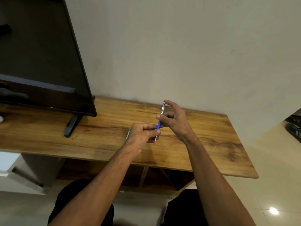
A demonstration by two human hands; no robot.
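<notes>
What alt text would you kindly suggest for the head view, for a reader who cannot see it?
Two bare hands hold a blue pen above a wooden table: the left hand pinches it near the tip, the right hand grips its barrel. A dark television stands on the table too.

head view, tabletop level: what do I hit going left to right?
TV screen → TV foot → left hand → blue pen, held by both hands → right hand.
</notes>
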